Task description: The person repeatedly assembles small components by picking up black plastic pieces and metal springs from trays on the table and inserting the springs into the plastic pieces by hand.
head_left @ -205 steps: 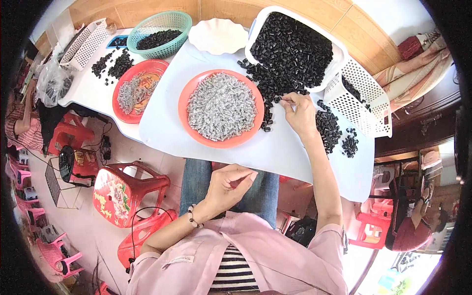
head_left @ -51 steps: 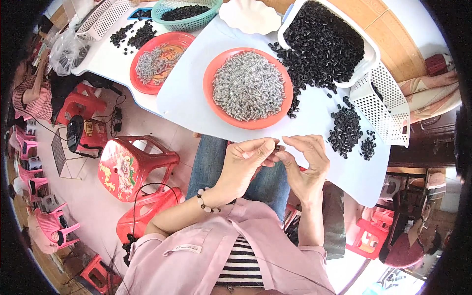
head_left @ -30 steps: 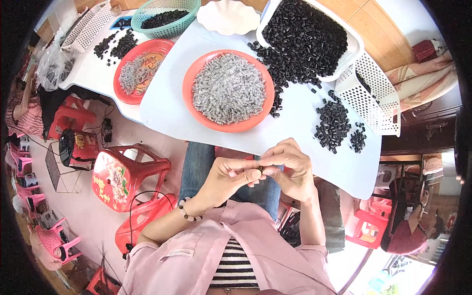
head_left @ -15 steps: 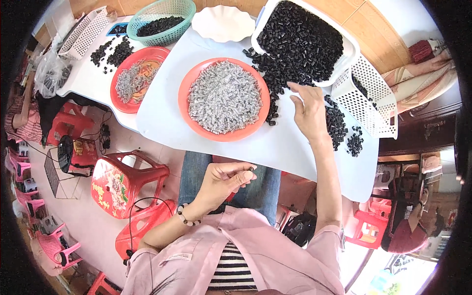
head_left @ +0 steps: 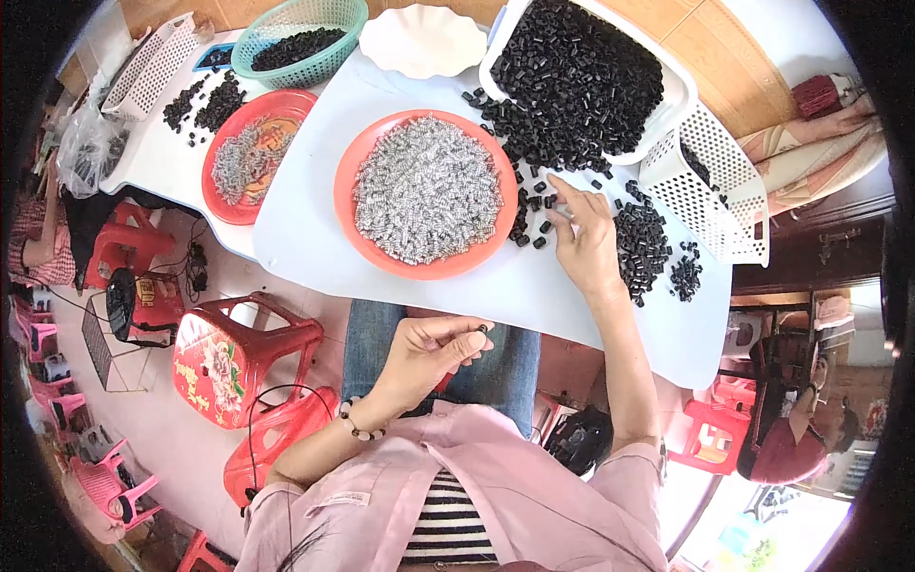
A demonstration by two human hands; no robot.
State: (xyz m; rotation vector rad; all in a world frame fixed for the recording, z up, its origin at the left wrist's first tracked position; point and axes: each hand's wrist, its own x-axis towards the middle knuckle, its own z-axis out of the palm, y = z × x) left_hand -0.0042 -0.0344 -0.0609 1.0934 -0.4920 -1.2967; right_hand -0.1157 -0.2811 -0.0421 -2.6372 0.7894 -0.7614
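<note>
My left hand (head_left: 434, 351) is held over my lap, thumb and fingertips pinched on a small black cylindrical part (head_left: 484, 329). At the loose black parts (head_left: 634, 250) on the table, my right hand (head_left: 583, 234) is lowered with thumb and index finger apart. Small black pieces lie close by those fingertips; I see none gripped. Left of that hand, a red plate (head_left: 345, 212) is heaped with small silver springs (head_left: 429, 186). Beyond it, a white tub (head_left: 682, 93) is full of black parts (head_left: 577, 81), some spilled over its near edge.
A white perforated basket (head_left: 710, 195) stands at the right. A scalloped white dish (head_left: 421, 40) sits at the back. On the adjoining left table are a green basket (head_left: 338, 62) and a second red plate (head_left: 214, 186). A red stool (head_left: 243, 357) stands on the floor at left.
My right hand has shifted slightly left and nearer, its fingers lowered to the black parts. The left hand keeps its pinch. The whole view has shifted slightly.
</note>
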